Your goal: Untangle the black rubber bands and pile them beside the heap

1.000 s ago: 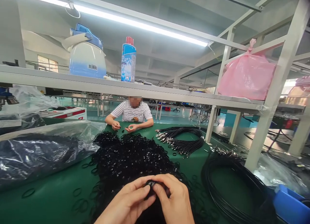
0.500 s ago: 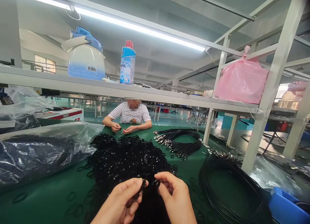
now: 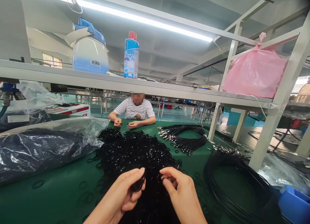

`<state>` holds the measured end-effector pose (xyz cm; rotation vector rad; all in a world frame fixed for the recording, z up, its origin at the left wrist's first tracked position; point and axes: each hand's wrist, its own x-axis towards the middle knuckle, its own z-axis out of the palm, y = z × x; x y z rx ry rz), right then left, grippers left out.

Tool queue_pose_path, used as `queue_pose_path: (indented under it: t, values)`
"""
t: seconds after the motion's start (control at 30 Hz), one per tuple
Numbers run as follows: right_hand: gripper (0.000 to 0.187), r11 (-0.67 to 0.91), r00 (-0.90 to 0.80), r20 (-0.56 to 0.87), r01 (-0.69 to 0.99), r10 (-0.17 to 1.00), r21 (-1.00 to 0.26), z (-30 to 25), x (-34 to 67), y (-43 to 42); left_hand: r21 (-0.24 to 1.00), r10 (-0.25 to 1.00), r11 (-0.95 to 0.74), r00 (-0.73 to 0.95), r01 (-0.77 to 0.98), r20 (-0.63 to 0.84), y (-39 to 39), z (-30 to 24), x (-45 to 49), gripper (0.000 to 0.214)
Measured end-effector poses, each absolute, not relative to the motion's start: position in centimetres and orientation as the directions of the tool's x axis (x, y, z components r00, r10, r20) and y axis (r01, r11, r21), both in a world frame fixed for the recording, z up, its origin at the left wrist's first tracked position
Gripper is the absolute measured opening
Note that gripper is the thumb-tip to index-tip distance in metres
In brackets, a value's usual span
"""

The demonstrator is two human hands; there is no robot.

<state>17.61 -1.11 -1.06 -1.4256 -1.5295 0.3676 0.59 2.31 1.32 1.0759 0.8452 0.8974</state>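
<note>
A big heap of small black rubber rings (image 3: 135,153) lies on the green table (image 3: 58,198) in front of me. My left hand (image 3: 121,195) is closed, pinching a small bunch of black rings (image 3: 137,186) between thumb and fingers just above the heap's near edge. My right hand (image 3: 181,195) is beside it, its fingers curled and pinched together at the heap; what they hold is too small to make out. The two hands are a short gap apart.
A person in a striped shirt (image 3: 134,111) sits across the table handling rings. Cable bundles (image 3: 184,138) and a black cable coil (image 3: 232,185) lie right. A plastic bag of black parts (image 3: 41,146) lies left. A shelf (image 3: 121,86) carries a spray can (image 3: 131,56), jug and pink bag (image 3: 254,72).
My hands, joined over one clump a second ago, have drawn apart. The left now keeps the bunch of rings and the right has moved off to the right.
</note>
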Motion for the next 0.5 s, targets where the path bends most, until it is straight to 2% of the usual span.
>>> queue_pose_path:
  t: [0.13, 0.3, 0.5]
  values:
    - [0.019, 0.285, 0.023, 0.464, 0.762, 0.886, -0.581, -1.8, 18.0, -1.0, 0.974, 0.913, 0.161, 0.399, -0.160, -0.086, 2.9, 1.6, -0.3, 0.032]
    - [0.029, 0.342, -0.077, 0.556, 0.854, 0.828, -0.391, -3.2, 16.8, -0.5, 0.980, 0.930, 0.142, 0.357, -0.139, -0.084, 3.0, 1.5, -0.5, 0.032]
    - [0.030, 0.386, -0.097, 0.653, 0.867, 0.751, -0.315, -5.3, 16.7, 1.2, 0.989, 0.910, 0.134, 0.403, -0.068, -0.096, 3.5, 0.4, 0.0, 0.023]
